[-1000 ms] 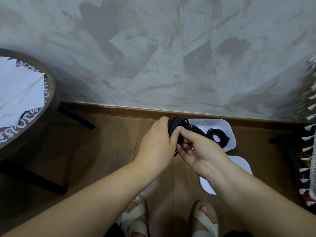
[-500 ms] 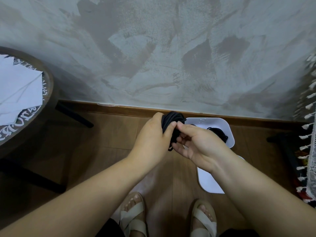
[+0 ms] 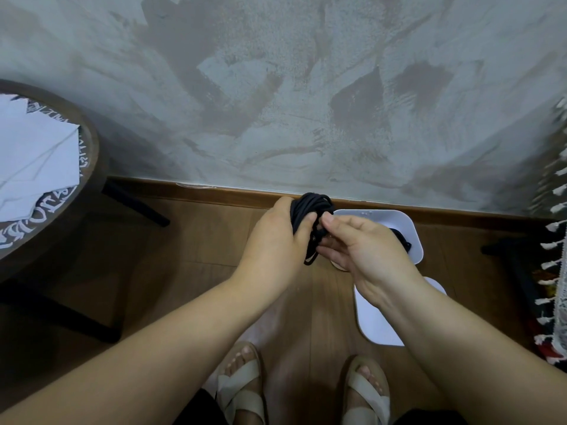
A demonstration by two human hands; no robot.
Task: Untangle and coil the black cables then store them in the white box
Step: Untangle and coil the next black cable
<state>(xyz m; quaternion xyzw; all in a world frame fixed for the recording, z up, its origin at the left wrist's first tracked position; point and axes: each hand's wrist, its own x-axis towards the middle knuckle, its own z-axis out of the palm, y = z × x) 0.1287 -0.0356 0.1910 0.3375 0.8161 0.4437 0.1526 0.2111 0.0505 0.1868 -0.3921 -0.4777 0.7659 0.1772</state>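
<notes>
White box [image 3: 381, 218], seemingly black cable [image 3: 402, 238] inside

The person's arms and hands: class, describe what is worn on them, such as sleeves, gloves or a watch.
Left forearm and right forearm are bare, no sleeve in view. Left hand and right hand wear no glove; no watch or bracelet shows.

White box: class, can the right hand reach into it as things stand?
Probably yes: the white box lies open just beyond the right hand, lid off, though that hand pinches the cable.
</notes>
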